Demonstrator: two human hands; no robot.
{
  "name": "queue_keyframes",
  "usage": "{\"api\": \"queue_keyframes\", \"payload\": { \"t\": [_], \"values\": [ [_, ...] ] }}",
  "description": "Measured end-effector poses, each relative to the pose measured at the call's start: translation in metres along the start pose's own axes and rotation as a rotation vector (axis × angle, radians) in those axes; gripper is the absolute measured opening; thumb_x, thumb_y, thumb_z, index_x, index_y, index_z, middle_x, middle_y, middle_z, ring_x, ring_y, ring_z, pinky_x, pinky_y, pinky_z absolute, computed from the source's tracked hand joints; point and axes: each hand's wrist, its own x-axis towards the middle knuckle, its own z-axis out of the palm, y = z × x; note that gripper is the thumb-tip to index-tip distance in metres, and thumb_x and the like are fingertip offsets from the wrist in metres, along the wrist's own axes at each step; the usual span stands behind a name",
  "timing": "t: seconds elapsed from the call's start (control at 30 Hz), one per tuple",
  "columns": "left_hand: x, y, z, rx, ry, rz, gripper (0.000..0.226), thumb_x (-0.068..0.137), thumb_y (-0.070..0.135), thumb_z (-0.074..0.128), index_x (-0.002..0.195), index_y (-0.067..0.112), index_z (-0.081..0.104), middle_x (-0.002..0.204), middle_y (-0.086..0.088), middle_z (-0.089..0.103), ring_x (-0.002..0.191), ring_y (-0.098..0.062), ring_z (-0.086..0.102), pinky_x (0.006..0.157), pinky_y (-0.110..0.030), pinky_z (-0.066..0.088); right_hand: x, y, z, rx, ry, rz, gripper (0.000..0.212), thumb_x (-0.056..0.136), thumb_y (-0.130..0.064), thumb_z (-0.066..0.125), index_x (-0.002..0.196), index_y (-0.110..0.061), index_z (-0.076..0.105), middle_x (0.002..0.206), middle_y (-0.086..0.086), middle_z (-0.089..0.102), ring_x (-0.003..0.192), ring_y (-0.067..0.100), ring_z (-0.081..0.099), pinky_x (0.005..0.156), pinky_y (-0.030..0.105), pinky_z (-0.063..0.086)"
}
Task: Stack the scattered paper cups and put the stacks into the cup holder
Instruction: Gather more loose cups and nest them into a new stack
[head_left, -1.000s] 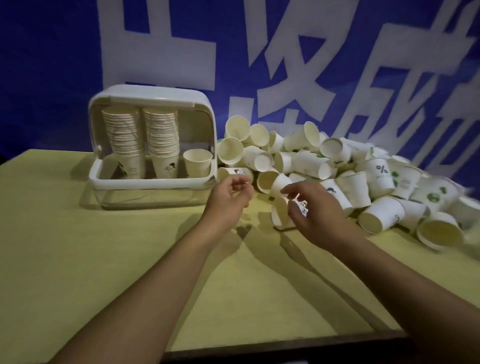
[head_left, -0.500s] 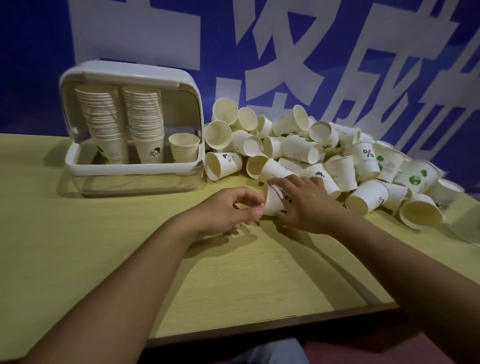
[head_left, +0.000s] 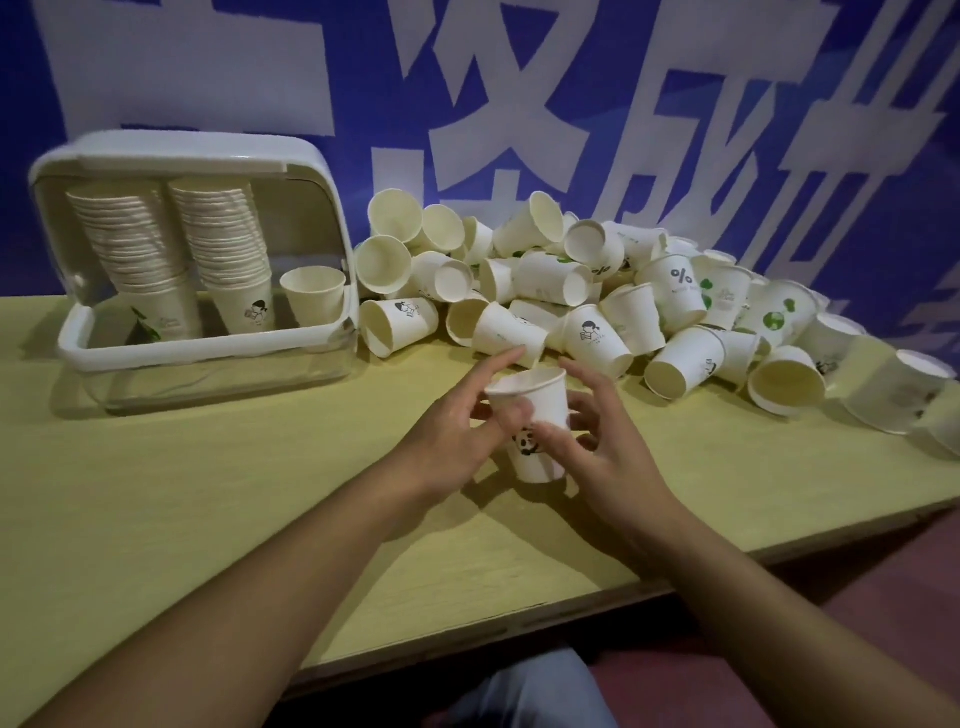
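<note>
Blue backdrop with large white characters stands behind a yellow worktop (head_left: 208, 519). Both hands hold one upright cup (head_left: 535, 431) just above the worktop, near its front edge. The left hand (head_left: 452, 441) has thumb and fingers pinched on the upper wall near the rim, index finger extended; the right hand (head_left: 597, 441) curls its fingers round the lower wall. Each grip is closed on the cup.

To do the step well, judged from this pose: keep the cup vertical, hold it by the wall rather than crushing the rim, and seat the next cup squarely into its mouth.

The pile (head_left: 623, 296) lies just behind the hands. The holder (head_left: 332, 218) stands to the left, lid raised, with two tall stacks and one single cup inside.

Print: the held cup shows a small dark figure; pile cups show "%", a cartoon child and green marks. Smaller text is unreadable.
</note>
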Motion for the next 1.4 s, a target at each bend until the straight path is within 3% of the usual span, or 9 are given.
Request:
{"api": "queue_keyframes", "payload": {
  "t": [0.1,0.27,0.43,0.63,0.73,0.9,1.0,1.2,1.4],
  "values": [
    [0.010,0.005,0.033,-0.099,0.011,0.070,0.064,0.094,0.037,0.070,0.142,0.053,0.031,0.128,0.010,0.060,0.107,0.000,0.067,0.085,-0.021,0.055,-0.013,0.003,-0.010,0.082,0.078,-0.004,0.055,0.097,-0.035,0.062,0.147,-0.042,0.039,0.125,-0.004,0.066,0.110,0.014,0.067,0.089,0.036,0.057],
    [0.039,0.017,0.087,-0.155,0.022,0.117,0.096,0.070,0.058,0.074,0.148,0.053,0.020,0.145,-0.002,0.048,0.111,-0.012,0.066,0.084,-0.029,0.059,-0.029,0.006,-0.063,0.045,0.200,0.017,0.049,0.096,-0.034,0.055,0.138,-0.055,0.043,0.120,-0.010,0.067,0.102,0.009,0.068,0.079,0.026,0.055],
    [0.073,0.032,0.156,-0.158,-0.091,0.171,0.088,0.068,0.063,0.070,0.144,0.056,0.025,0.137,0.008,0.049,0.106,-0.009,0.064,0.081,-0.031,0.060,-0.057,0.025,-0.144,-0.076,0.450,0.073,0.039,0.093,-0.028,0.059,0.129,-0.043,0.057,0.105,-0.007,0.066,0.079,0.023,0.065,0.068,0.038,0.055],
    [0.113,0.039,0.242,-0.190,-0.258,0.197,0.080,0.066,0.063,0.070,0.139,0.048,0.041,0.137,0.005,0.056,0.111,-0.007,0.064,0.082,-0.022,0.055,-0.075,0.051,-0.247,-0.250,0.805,0.144,0.031,0.093,-0.010,0.063,0.118,-0.029,0.063,0.098,-0.008,0.063,0.070,0.007,0.056,0.062,0.022,0.049],
    [0.132,0.040,0.274,-0.171,-0.304,0.206,0.080,0.068,0.063,0.070,0.142,0.047,0.041,0.133,0.013,0.055,0.107,0.001,0.062,0.080,-0.018,0.054,-0.068,0.065,-0.287,-0.437,0.857,0.171,0.037,0.093,-0.013,0.066,0.127,-0.026,0.060,0.109,-0.007,0.058,0.082,0.008,0.057,0.070,0.013,0.049],
    [0.158,0.046,0.310,-0.215,-0.312,0.212,0.073,0.076,0.046,0.072,0.142,0.035,0.043,0.118,0.012,0.056,0.091,0.007,0.063,0.067,-0.012,0.051,-0.046,0.084,-0.344,-0.772,0.928,0.263,0.051,0.089,-0.015,0.068,0.139,-0.022,0.054,0.136,0.006,0.045,0.123,0.024,0.042,0.097,0.024,0.034],
    [0.160,0.038,0.318,-0.235,-0.308,0.219,0.071,0.069,0.056,0.072,0.134,0.045,0.044,0.116,0.015,0.058,0.093,0.008,0.063,0.071,-0.014,0.053,-0.029,0.093,-0.377,-0.895,0.881,0.358,0.064,0.089,-0.025,0.069,0.148,-0.023,0.043,0.152,0.009,0.037,0.137,0.031,0.035,0.109,0.033,0.027],
    [0.157,0.035,0.320,-0.183,-0.409,0.271,0.068,0.068,0.062,0.067,0.130,0.057,0.040,0.132,0.014,0.054,0.104,0.009,0.059,0.076,-0.011,0.051,-0.011,0.109,-0.411,-0.810,0.704,0.513,0.078,0.086,-0.037,0.074,0.152,-0.022,0.035,0.147,0.007,0.049,0.136,0.033,0.042,0.110,0.048,0.040],
    [0.155,0.029,0.314,-0.257,-0.447,0.213,0.079,0.067,0.059,0.071,0.139,0.041,0.045,0.121,0.020,0.061,0.097,-0.001,0.066,0.073,-0.018,0.055,-0.051,0.081,-0.384,-0.709,0.932,0.273,0.074,0.085,-0.025,0.076,0.148,-0.030,0.037,0.132,0.004,0.047,0.121,0.023,0.049,0.105,0.038,0.046]
  ]
}}
